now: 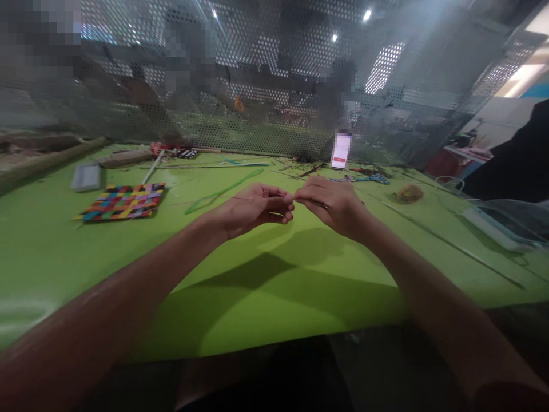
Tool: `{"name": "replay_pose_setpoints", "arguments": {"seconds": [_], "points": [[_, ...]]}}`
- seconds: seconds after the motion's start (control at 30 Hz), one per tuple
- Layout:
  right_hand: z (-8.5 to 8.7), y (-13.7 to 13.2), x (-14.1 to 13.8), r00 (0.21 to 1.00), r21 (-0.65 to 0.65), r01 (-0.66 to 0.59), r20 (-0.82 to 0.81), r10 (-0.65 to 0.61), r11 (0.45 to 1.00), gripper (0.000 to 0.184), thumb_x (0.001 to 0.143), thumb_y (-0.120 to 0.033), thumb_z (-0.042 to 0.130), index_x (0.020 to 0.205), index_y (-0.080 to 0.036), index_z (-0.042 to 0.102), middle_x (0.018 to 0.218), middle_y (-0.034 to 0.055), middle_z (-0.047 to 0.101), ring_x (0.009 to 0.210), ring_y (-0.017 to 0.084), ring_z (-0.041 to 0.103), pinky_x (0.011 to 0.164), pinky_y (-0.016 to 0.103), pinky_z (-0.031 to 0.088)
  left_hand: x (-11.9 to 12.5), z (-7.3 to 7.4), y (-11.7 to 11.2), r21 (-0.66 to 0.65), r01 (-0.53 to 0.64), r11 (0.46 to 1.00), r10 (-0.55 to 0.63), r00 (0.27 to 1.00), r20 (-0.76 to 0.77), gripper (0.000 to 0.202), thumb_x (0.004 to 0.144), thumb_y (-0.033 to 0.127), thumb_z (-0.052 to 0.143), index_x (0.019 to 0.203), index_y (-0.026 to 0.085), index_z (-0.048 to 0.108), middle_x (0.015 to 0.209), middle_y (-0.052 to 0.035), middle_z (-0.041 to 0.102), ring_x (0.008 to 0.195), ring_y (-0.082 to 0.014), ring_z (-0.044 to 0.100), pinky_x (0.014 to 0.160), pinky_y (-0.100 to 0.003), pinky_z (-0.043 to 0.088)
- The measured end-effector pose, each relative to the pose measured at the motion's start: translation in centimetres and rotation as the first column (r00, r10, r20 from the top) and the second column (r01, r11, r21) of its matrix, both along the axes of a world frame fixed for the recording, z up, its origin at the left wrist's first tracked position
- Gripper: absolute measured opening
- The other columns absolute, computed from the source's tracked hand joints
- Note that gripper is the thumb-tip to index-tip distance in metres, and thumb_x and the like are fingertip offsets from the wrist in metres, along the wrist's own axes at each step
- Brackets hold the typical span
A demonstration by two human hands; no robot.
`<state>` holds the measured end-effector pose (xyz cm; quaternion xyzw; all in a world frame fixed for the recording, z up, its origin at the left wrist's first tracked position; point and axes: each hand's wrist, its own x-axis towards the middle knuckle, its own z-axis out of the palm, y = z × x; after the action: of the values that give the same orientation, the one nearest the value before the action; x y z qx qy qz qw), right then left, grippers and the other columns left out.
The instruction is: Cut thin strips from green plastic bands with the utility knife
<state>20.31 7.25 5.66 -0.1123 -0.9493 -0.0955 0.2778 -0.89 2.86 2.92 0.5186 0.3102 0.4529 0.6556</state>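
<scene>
Both my hands meet above the middle of the green table (pixel 274 286). My left hand (pixel 253 209) has its fingers curled and pinched on a thin thread or strand (pixel 231 197) that runs off to the left. My right hand (pixel 332 203) is closed too, pinching something thin and dark, perhaps a needle, at the point where the fingertips touch. A green strip (pixel 223 190) lies on the table just behind my left hand.
A multicoloured woven mat (pixel 124 201) lies at left, with a grey box (pixel 86 176) beyond it. A phone (pixel 341 151) leans on the perforated metal screen (pixel 274 103). Scraps and strips litter the far edge. A brown tuft (pixel 409 193) and clear plastic pieces (pixel 497 223) sit at right.
</scene>
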Motion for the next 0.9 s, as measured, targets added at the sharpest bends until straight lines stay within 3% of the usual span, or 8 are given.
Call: {"name": "replay_pose_setpoints", "arguments": {"seconds": [0.5,0.77,0.9], "points": [[-0.12,-0.05,-0.09,1.0,0.018,0.016,0.0,-0.016,1.0,0.023,0.102,-0.025,0.048,0.104,-0.017,0.069,0.095,0.0084,0.067,0.087,0.016,0.06,0.076,0.027,0.047,0.01,0.0,-0.01,-0.005,-0.009,1.0,0.009,1.0,-0.008,0.01,0.082,0.018,0.074,0.081,0.008,0.071,0.074,-0.0043,0.065,0.066,-0.0105,0.06,0.072,-0.027,0.052],[-0.32,-0.56,-0.48,0.993,0.174,0.095,0.047,-0.105,0.98,0.025,0.104,-0.023,0.043,0.103,-0.012,0.065,0.094,0.0085,0.064,0.077,0.014,0.054,0.064,0.025,0.035,-0.06,-0.09,0.06,-0.017,-0.003,1.0,0.002,1.0,-0.004,0.012,0.081,0.02,0.077,0.082,0.009,0.072,0.076,-0.005,0.067,0.067,-0.0101,0.061,0.072,-0.027,0.053],[-0.71,-0.7,-0.64,0.984,0.184,0.159,0.051,-0.171,0.97,0.022,0.103,-0.024,0.045,0.101,-0.013,0.064,0.094,0.0073,0.062,0.074,0.013,0.049,0.06,0.025,0.029,-0.1,-0.3,0.05,-0.027,-0.026,0.999,0.026,1.0,0.009,0.013,0.083,0.022,0.076,0.083,0.009,0.074,0.083,-0.0064,0.07,0.068,-0.0093,0.062,0.073,-0.026,0.053]]}}
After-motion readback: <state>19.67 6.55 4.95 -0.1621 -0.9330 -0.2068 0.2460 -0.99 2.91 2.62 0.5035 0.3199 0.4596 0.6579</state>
